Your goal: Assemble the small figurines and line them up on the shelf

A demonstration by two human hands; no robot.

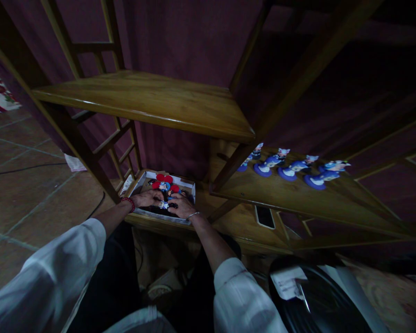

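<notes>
1. Between both hands, toward the near wall of the box: a small white-and-blue figure [164,205].
2. Just left of it, the left hand [148,199], fingers bent toward it; just right, the right hand [180,206], fingers reaching down into the box. Cannot tell, for either, between clamped on the figure and merely resting beside it.
3. Around all this, a shallow white box [193,193], open at the top. Inside, toward the far side: red rounded pieces [164,177] and a blue-capped figure [164,186]; further contents too dark to tell.
4. Underneath, the lower shelf [203,199], with the box's near wall close along its front edge.
5. Overhead, the upper shelf [142,97], with open height below it and access from the front.
6. To the right, on a side shelf [235,192], four figurines [270,162] in a row on round purple bases.
7. Nearer, below that shelf: a dark-faced phone [265,216].
8. Near right: a black seat [333,300] with paper [287,281] on top.
</notes>
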